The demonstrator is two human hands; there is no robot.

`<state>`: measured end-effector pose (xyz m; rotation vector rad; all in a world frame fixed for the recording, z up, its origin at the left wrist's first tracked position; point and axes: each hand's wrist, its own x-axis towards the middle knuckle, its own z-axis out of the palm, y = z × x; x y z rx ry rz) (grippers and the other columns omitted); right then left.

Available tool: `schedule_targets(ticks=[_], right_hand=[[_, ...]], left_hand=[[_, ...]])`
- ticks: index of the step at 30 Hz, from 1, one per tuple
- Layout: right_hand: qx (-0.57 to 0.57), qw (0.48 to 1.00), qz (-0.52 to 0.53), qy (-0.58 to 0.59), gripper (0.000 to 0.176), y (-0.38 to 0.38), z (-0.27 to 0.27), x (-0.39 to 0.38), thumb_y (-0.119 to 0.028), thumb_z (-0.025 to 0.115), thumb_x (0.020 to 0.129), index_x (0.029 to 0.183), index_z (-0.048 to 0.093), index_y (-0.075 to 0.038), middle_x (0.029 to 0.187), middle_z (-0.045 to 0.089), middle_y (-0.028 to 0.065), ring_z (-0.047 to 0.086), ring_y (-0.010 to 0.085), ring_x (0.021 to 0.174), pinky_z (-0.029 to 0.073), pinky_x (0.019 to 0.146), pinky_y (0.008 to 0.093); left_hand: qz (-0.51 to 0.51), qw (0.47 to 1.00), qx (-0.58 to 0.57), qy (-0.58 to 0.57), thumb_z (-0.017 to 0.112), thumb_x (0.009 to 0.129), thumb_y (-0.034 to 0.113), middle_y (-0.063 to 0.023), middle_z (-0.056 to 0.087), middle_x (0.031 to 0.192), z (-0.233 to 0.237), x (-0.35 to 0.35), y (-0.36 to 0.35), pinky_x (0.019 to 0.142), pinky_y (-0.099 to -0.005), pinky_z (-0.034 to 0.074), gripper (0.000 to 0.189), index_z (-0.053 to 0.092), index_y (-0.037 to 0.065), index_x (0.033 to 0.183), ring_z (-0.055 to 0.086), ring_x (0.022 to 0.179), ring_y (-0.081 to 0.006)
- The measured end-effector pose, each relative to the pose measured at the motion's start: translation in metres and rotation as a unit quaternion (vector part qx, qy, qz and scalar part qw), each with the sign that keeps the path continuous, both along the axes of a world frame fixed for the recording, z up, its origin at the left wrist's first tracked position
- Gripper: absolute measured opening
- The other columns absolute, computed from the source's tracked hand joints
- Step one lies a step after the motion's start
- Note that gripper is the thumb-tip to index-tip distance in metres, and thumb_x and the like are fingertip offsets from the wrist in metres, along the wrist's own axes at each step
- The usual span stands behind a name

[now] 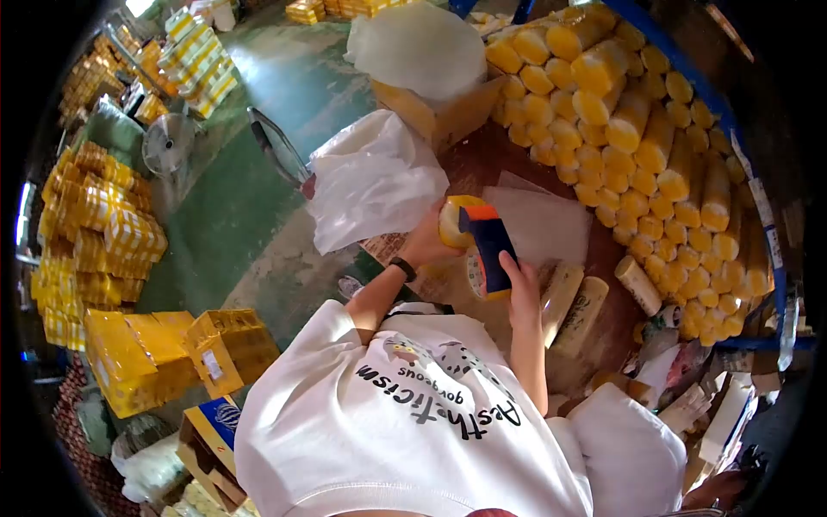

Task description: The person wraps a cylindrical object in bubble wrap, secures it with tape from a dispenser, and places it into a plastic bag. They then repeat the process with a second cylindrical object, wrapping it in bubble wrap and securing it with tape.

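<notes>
My left hand (424, 238), with a dark watch at the wrist, is closed around the yellow end of a wrapped roll (451, 224). Pale wrapping with markings shows further along this roll, partly covered by what my right hand holds. The fingers of my right hand (522, 289) are wrapped around a dark blue and orange tape dispenser (492, 246), which lies across the roll. Its far side and the contact with the roll are hidden. Beyond the hands lies a translucent plastic sheet (544, 226). Beige printed rolls (582, 315) rest on the work surface to the right.
A tall stack of yellow-ended rolls (633, 164) fills the right side beside a blue frame (689, 73). White plastic bag (375, 172) and an opened cardboard box (461, 112) stand ahead. Yellow-taped cartons (138, 358) are at left, with a fan (169, 145) beyond.
</notes>
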<state>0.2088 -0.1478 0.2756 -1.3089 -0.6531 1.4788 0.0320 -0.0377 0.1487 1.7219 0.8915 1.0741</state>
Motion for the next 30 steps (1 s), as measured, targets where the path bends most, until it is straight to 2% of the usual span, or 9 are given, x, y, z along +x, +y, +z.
schedule_targets(ticks=[3,5,9,14,18,21,24,27,30], right_hand=[[-0.026,0.999,-0.023,0.018,0.032,-0.035,0.012,0.008,-0.028,0.063,0.089,0.096,0.061,0.003,0.076,0.064,0.0086,0.06,0.0176,0.054,0.049,0.047,0.0302],[-0.037,0.999,-0.025,0.029,0.031,-0.06,0.015,0.004,-0.027,0.063,0.089,0.096,0.061,0.003,0.075,0.064,0.0085,0.06,0.0179,0.053,0.049,0.046,0.0305],[-0.074,0.996,-0.016,0.038,0.032,-0.072,-0.008,-0.01,-0.026,0.063,0.088,0.098,0.059,0.005,0.071,0.061,0.0085,0.059,0.0183,0.049,0.046,0.044,0.0296],[-0.118,0.993,0.005,0.013,0.045,-0.068,-0.073,-0.012,-0.038,0.068,0.085,0.099,0.06,0.003,0.075,0.062,0.0082,0.061,0.0171,0.058,0.048,0.051,0.0284],[-0.103,0.99,0.024,-0.089,0.048,-0.059,-0.076,-0.018,-0.044,0.069,0.082,0.096,0.062,0.002,0.074,0.062,0.0062,0.059,0.0141,0.062,0.046,0.056,0.0269],[-0.094,0.985,0.048,-0.134,0.049,-0.05,-0.096,-0.021,-0.046,0.07,0.081,0.093,0.065,0.001,0.072,0.062,0.0038,0.057,0.01,0.066,0.045,0.061,0.0244],[-0.075,0.978,0.059,-0.184,0.05,-0.049,-0.086,-0.027,-0.047,0.068,0.082,0.092,0.065,0.002,0.074,0.062,0.004,0.058,0.0112,0.069,0.045,0.064,0.0266],[-0.044,0.98,0.04,-0.188,0.051,-0.055,-0.106,-0.031,-0.049,0.066,0.083,0.091,0.065,0.002,0.078,0.063,0.0062,0.058,0.0147,0.072,0.045,0.069,0.0299],[-0.044,0.985,0.029,-0.162,0.051,-0.058,-0.135,-0.03,-0.048,0.065,0.083,0.092,0.065,0.001,0.078,0.064,0.0065,0.058,0.0156,0.074,0.045,0.071,0.0304]], left_hand=[[0.054,0.997,-0.045,-0.038,0.082,0.058,0.018,-0.0153,0.051,0.123,0.006,0.001,0.002,0.099,-0.0371,0.04,0.088,0.035,0.0,0.13,0.05,0.115,-0.0275],[0.057,0.993,-0.078,-0.074,0.082,0.06,0.018,-0.0151,0.051,0.124,-0.053,-0.021,0.036,0.099,-0.0373,0.04,0.089,0.033,0.001,0.131,0.05,0.115,-0.0261],[0.001,0.99,-0.079,-0.119,0.082,0.063,0.013,-0.0149,0.046,0.13,-0.035,-0.032,0.044,0.101,-0.0368,0.039,0.097,0.022,0.004,0.139,0.047,0.119,-0.0236],[-0.034,0.987,-0.088,-0.13,0.081,0.064,0.005,-0.0152,0.037,0.138,-0.011,-0.034,0.033,0.104,-0.0363,0.037,0.114,0.002,0.006,0.145,0.042,0.125,-0.0239],[-0.113,0.973,-0.163,-0.12,0.08,0.065,0.004,-0.0158,0.032,0.142,0.006,-0.041,0.024,0.108,-0.0355,0.032,0.116,-0.002,0.008,0.147,0.038,0.129,-0.0253],[-0.121,0.977,0.022,0.177,0.076,0.069,0.004,-0.0124,0.028,0.147,-0.002,-0.064,0.029,0.11,-0.0345,0.026,0.108,0.002,0.009,0.147,0.036,0.131,-0.0241],[-0.175,0.959,-0.207,-0.088,0.07,0.074,0.008,-0.0111,0.034,0.146,-0.014,-0.092,0.023,0.111,-0.034,0.024,0.087,0.021,0.008,0.146,0.037,0.132,-0.0247],[-0.09,0.993,0.019,0.076,0.067,0.077,0.013,-0.012,0.043,0.141,0.07,-0.095,0.016,0.11,-0.0354,0.027,0.069,0.038,0.006,0.139,0.038,0.132,-0.0278],[0.009,0.966,0.136,0.219,0.067,0.078,0.029,-0.015,0.048,0.134,0.109,-0.057,0.014,0.104,-0.0409,0.035,0.063,0.046,0.005,0.132,0.043,0.126,-0.0308]])
